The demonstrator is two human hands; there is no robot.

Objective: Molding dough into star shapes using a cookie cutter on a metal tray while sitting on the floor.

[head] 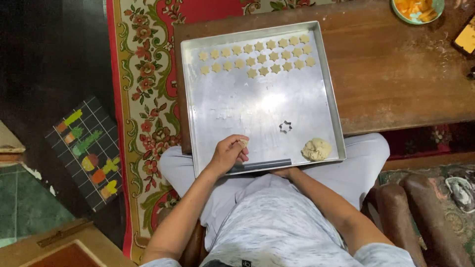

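Note:
A large metal baking tray (326, 89) rests partly on a wooden table and partly on my lap. Several star-shaped dough pieces (257, 57) lie in rows along its far side. My left hand (228, 154) is over the tray's near edge, fingers closed on a small bit of dough (243, 143). My right hand (286, 172) is mostly hidden under the tray's near rim. A star-shaped metal cutter (285, 127) sits on the tray, and a lump of dough (316, 149) lies in the near right corner.
The wooden table (396, 74) holds a green bowl with orange pieces (417, 10) and a yellow object (466, 38) at the far right. A patterned red rug (143, 74) covers the floor to the left, beside a dark mat with coloured shapes (89, 148).

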